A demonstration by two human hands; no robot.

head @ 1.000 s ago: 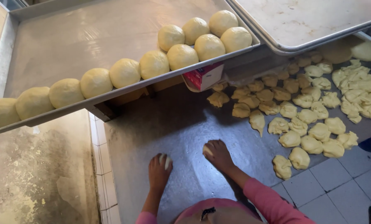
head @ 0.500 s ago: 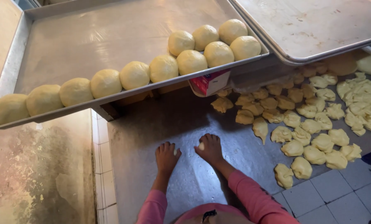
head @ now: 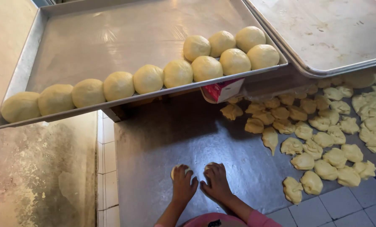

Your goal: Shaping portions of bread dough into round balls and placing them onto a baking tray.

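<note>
Dough pieces point(head: 180, 169) are being rolled on the steel counter point(head: 162, 138), one cupped under each palm; the left hand point(head: 183, 185) and right hand point(head: 216, 183) have drawn together since a second ago, suggesting shaping is continuing.

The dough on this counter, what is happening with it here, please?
A person presses a small dough piece under each palm on the dark metal counter: left hand and right hand, side by side. Rough, unshaped dough pieces lie to the right. Smooth round dough balls line the front edge of a metal tray above.
</note>
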